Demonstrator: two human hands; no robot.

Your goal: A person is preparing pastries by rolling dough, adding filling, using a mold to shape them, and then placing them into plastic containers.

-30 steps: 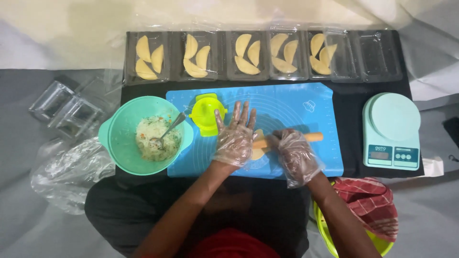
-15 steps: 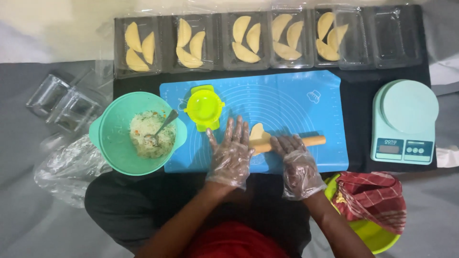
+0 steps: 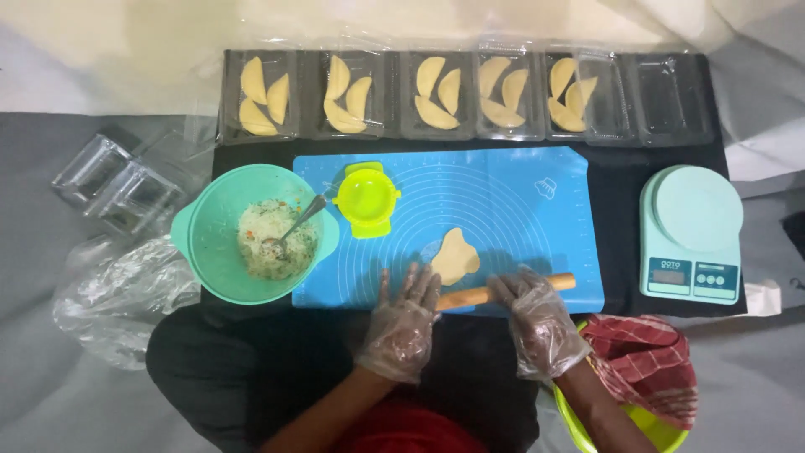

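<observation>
Both my hands wear clear plastic gloves. My left hand (image 3: 401,317) lies flat, fingers spread, pressing on the left end of a wooden rolling pin (image 3: 470,295). My right hand (image 3: 541,325) presses on the pin's right part. The pin lies across the near edge of a blue silicone mat (image 3: 503,201). Just beyond the pin sits a small flattened piece of pale dough (image 3: 454,256) on the mat.
A yellow-green dumpling press (image 3: 366,200) rests on the mat's left. A teal bowl (image 3: 210,252) of filling holds a spoon. Clear trays (image 3: 428,101) with folded pastries line the back. A teal scale (image 3: 692,235) stands right; a red cloth (image 3: 650,369) covers a yellow bowl.
The rolling pin and both hands have drawn back toward me, off the dough, which now lies uncovered beyond the pin.
</observation>
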